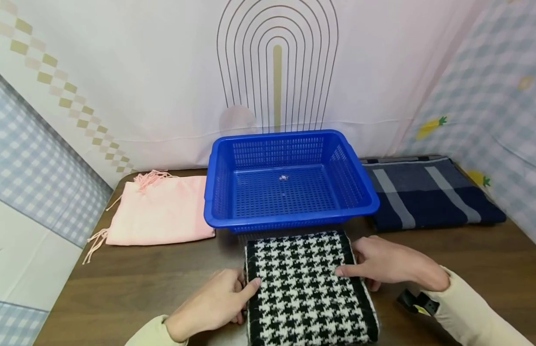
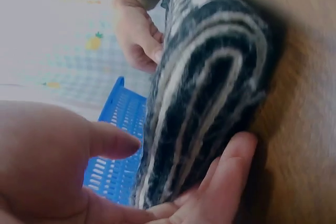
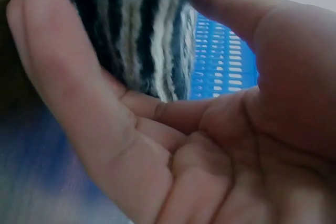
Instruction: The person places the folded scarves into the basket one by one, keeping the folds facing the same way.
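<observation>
Both grips are closed on the folded houndstooth scarf (image 1: 308, 288) at lower centre on the worktop (image 1: 120, 283): left hand (image 1: 211, 305) and right hand (image 1: 391, 264) are pinched on its side edges, apparently thumbs above. Lifting seems begun; a level carry into the blue basket (image 1: 289, 180) just behind is called for.

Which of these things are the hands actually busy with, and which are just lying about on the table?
In hand:
- houndstooth scarf, folded, gripped at its sides by the left hand and right hand
- blue basket, just behind it, with nothing in it

Lying about:
- pink scarf, left of the basket
- navy striped scarf, right of it
</observation>
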